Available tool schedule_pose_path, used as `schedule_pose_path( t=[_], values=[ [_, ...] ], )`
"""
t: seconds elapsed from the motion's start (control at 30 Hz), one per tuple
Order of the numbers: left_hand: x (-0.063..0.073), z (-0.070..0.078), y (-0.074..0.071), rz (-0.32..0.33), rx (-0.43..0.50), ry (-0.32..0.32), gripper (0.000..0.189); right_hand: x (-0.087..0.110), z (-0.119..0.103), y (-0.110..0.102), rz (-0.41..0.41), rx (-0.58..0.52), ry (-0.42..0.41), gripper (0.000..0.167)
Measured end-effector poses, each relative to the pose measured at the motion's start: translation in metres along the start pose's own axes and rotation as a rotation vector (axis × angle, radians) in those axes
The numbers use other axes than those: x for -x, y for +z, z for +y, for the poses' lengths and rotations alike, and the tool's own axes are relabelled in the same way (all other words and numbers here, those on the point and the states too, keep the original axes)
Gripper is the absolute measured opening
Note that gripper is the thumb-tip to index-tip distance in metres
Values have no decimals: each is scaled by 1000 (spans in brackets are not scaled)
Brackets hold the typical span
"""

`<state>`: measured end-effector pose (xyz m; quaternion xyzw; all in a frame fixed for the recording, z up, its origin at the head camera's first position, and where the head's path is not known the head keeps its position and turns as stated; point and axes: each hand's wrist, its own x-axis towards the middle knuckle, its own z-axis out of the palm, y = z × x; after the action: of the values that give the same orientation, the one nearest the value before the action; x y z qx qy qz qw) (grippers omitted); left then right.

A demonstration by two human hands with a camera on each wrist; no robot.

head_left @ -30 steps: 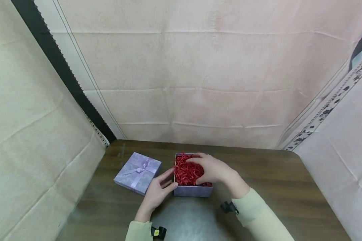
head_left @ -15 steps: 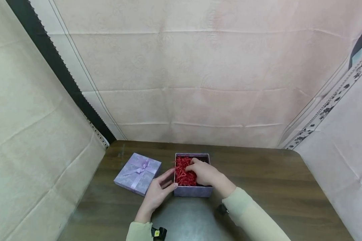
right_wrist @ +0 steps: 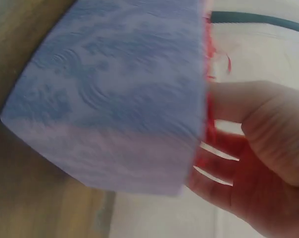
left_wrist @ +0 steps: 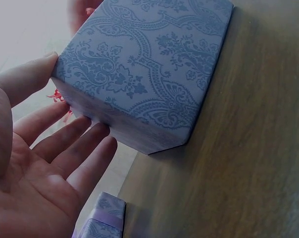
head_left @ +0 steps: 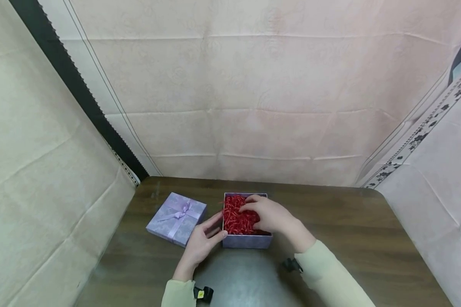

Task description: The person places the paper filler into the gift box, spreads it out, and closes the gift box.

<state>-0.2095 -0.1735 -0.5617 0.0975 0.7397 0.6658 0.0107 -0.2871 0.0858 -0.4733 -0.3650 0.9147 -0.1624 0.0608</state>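
Observation:
A lavender patterned gift box [head_left: 247, 241] stands on the table, filled with red shredded paper [head_left: 235, 218]. My left hand [head_left: 199, 247] is at its left side, with straight fingers along the wall and the thumb at the near corner, as the left wrist view shows. Over the box, my right hand [head_left: 274, 218] dips its spread fingers and thumb into the shredded paper; the fingertips are partly hidden in it. In the right wrist view, red strands [right_wrist: 210, 49] stick up along the box rim beside the thumb.
The matching lid [head_left: 173, 219], tied with a lilac ribbon bow, lies left of the box, close to my left hand. Beneath everything is a brown wooden table [head_left: 330, 221]. Pale cloth sheets [head_left: 253, 85] hang behind and at both sides.
My right hand first pushed left, bunching the shredded paper and baring the box's right part. It has since moved back right, and the paper spreads there again. The left hand stays put.

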Motion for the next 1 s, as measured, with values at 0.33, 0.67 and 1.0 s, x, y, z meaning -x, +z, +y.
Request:
schedule_pose_path(
  t=[0.33,0.67,1.0],
  values=[
    [-2,-1,1,10,-25,17,64,56,30,-17,160,-193,13,50],
    [-2,-3,-3,27,-36,21,64,119,88,5,215,-305,130,44],
    [-2,-1,-1,15,-1,-1,64,202,127,19,-33,-470,318,46]
  ],
)
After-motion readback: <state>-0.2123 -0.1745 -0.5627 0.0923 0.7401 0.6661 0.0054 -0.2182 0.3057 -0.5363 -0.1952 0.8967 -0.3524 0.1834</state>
